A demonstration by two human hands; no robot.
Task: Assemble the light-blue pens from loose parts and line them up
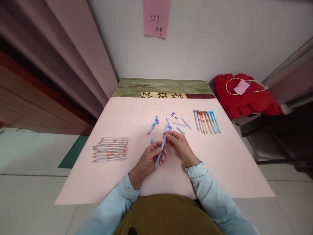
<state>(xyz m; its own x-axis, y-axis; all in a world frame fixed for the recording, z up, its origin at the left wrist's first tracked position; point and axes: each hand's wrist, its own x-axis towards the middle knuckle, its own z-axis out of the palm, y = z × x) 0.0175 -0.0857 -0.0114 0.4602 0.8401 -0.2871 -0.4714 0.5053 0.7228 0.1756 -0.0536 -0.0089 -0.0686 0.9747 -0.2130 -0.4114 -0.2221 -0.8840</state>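
Between my hands, tilted over the table's middle, is a slim lavender pen [158, 159]. My left hand [148, 158] is closed round its lower part, fingers under and thumb on top. My right hand [180, 147] pinches it higher up with thumb and fingertips. Just beyond lie loose pen parts: lavender barrels [186, 123], a blue barrel piece [180, 130], a blue pen section with a bright blue top [151, 128], and small blue caps [156, 121]. Two thin white refills [149, 121] lie among them. One small blue piece [152, 141] sits near my left hand.
A row of pens with blue and brown tops [206, 122] lies at right. Several pale, patterned pens [110, 149] are stacked at left. Pale pink sheeting covers the table [93, 186]. A red cloth [251, 101] with a white cable is beyond the right edge.
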